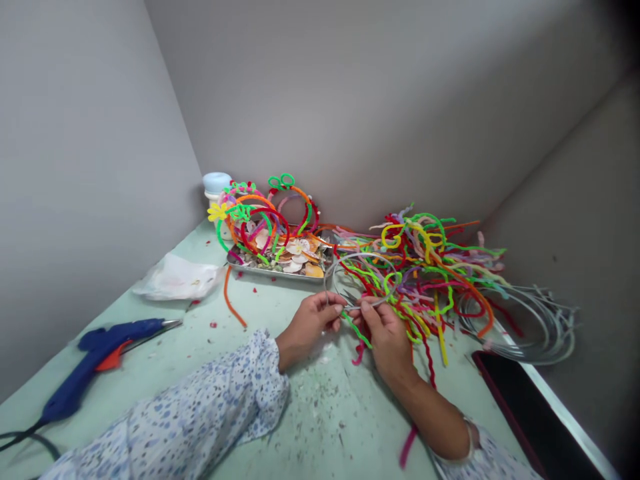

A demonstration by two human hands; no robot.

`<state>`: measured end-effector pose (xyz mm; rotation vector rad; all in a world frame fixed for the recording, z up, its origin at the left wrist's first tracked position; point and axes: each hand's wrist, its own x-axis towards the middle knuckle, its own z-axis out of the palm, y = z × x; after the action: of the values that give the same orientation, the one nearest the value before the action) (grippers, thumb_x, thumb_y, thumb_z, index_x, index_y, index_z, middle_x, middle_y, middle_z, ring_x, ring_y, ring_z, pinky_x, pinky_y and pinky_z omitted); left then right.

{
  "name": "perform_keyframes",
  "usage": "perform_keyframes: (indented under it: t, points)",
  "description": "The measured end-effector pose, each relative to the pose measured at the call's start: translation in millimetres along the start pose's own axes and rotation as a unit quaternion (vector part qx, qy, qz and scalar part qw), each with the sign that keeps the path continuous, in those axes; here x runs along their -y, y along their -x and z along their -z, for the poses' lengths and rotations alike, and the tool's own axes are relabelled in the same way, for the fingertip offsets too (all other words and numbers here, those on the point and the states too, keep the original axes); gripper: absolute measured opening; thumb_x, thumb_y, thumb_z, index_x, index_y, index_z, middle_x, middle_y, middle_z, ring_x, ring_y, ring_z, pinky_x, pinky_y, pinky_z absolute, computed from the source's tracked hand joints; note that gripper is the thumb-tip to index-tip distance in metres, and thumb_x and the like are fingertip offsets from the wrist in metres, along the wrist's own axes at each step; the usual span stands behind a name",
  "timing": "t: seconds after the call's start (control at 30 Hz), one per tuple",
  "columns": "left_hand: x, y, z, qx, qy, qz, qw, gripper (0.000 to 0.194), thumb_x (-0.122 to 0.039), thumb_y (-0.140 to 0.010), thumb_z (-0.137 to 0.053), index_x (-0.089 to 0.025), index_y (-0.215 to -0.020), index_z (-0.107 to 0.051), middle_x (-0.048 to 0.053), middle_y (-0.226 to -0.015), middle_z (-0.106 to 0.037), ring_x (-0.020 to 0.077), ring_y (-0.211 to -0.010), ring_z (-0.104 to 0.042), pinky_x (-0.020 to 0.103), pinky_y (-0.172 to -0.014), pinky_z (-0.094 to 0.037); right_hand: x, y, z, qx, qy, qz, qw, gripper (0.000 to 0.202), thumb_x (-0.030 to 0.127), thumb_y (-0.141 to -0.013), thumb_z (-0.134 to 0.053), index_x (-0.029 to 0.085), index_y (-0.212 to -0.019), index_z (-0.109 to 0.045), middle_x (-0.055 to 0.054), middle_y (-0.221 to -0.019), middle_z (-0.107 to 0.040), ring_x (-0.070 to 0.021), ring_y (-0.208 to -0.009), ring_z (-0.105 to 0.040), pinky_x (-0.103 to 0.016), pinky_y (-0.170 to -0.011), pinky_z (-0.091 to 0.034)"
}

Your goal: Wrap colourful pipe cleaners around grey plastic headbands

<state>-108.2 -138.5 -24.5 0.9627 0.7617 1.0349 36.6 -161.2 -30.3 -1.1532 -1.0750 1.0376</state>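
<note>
Near the middle of the table, my left hand [309, 325] and my right hand [393, 343] come close together. Both are closed, fingertips pinching a thin grey wire ring [367, 254] that stands up above them. Small dark pointed pieces [351, 299] show between the fingers; I cannot make out what they are. Behind and right of my right hand lies a tangled heap of coloured pipe cleaners [425, 250]. Just below my fingertips, a green pipe cleaner [357, 332] rests, seemingly on the table.
Pipe-cleaner headbands [250, 223] sit on a metal tray [273, 272] of shells. Left are a blue glue gun [110, 347] with its cord, a plastic bag [177, 279] and a light-blue-lidded container [217, 183]. Right are coiled wire hoops [543, 327] and a phone [535, 420].
</note>
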Motion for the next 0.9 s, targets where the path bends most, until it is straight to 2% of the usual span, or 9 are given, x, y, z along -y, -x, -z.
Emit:
perform_keyframes:
  t: [0.13,0.33,0.43,0.53,0.9]
  points:
    - [-0.8,0.6,1.7,0.004,0.007,0.001,1.000,0.016,-0.023,-0.074,-0.061,-0.014,-0.088,-0.061,-0.003,-0.055,-0.053,0.0074,-0.048,-0.045,0.021,-0.050,-0.030,3.4,1.0,-1.1,-0.004,0.007,0.000,1.000,0.030,0.048,-0.081,-0.062,0.019,-0.090,-0.061,-0.002,-0.074,-0.070,-0.0157,-0.068,-0.064,-0.029,-0.068,-0.051]
    - [-1.5,2.7,0.2,0.000,-0.022,-0.022,1.000,0.026,-0.010,-0.063,-0.062,-0.015,-0.089,-0.062,-0.002,-0.065,-0.058,0.0076,-0.054,-0.048,0.021,-0.053,-0.033,7.2,2.4,-2.0,-0.017,0.018,-0.007,1.000,0.030,0.049,-0.080,-0.062,0.020,-0.088,-0.061,-0.002,-0.073,-0.069,-0.0159,-0.067,-0.063,-0.029,-0.066,-0.052]
    - [-3.0,3.4,-3.8,-0.025,-0.027,-0.026,0.999,0.024,-0.011,-0.061,-0.065,-0.015,-0.085,-0.062,0.000,-0.073,-0.063,0.0093,-0.059,-0.054,0.021,-0.054,-0.036,5.6,2.1,-1.7,-0.013,0.013,-0.008,1.000,0.030,0.049,-0.080,-0.062,0.020,-0.089,-0.061,-0.001,-0.073,-0.069,-0.0151,-0.067,-0.063,-0.027,-0.066,-0.051]
    - [-3.9,3.3,-6.4,-0.043,-0.035,-0.026,0.998,0.022,-0.012,-0.060,-0.067,-0.014,-0.082,-0.062,0.000,-0.071,-0.062,0.0092,-0.059,-0.055,0.020,-0.054,-0.037,3.1,1.6,-0.9,-0.013,0.004,-0.008,1.000,0.031,0.049,-0.080,-0.063,0.020,-0.088,-0.061,-0.001,-0.073,-0.069,-0.0148,-0.067,-0.063,-0.027,-0.066,-0.051]
    - [-1.6,1.7,-4.7,-0.050,-0.061,-0.024,0.997,0.023,-0.017,-0.065,-0.070,-0.013,-0.087,-0.063,-0.001,-0.068,-0.062,0.0066,-0.053,-0.050,0.020,-0.052,-0.038,5.3,1.1,-0.6,-0.009,0.006,0.004,1.000,0.028,0.046,-0.081,-0.061,0.020,-0.089,-0.061,-0.001,-0.075,-0.068,-0.0158,-0.072,-0.063,-0.027,-0.070,-0.050]
